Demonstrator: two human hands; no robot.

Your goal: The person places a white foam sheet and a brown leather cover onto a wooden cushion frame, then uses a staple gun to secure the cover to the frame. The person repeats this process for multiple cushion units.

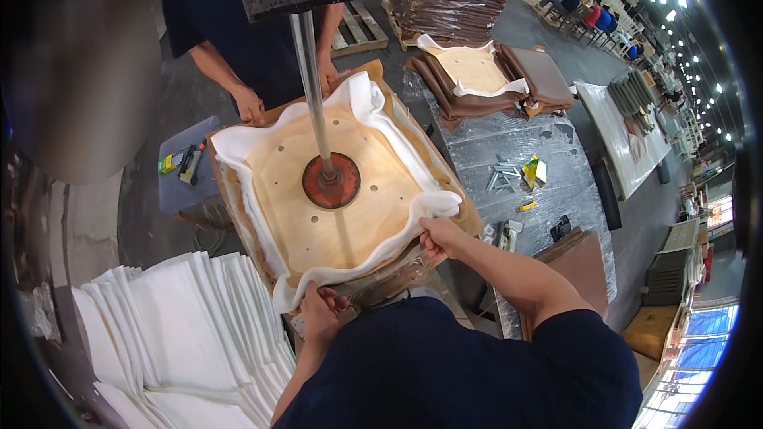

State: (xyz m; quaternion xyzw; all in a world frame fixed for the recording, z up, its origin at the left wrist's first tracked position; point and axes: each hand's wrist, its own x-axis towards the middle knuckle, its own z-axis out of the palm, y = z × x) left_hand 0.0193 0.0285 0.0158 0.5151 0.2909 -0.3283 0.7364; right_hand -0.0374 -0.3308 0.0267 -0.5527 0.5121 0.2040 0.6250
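Pinned under the round press foot (pixel 331 180), plywood seat board (pixel 318 199) sitting steady, left hand (pixel 320 314) and right hand (pixel 438 237) both clenched on white foam edge (pixel 362 262), pulling it taut nearside.

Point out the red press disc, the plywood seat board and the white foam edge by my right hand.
red press disc (pixel 331 180), head view, disc face.
plywood seat board (pixel 280 183), head view, bare wood.
white foam edge (pixel 435 205), head view, folded rim.
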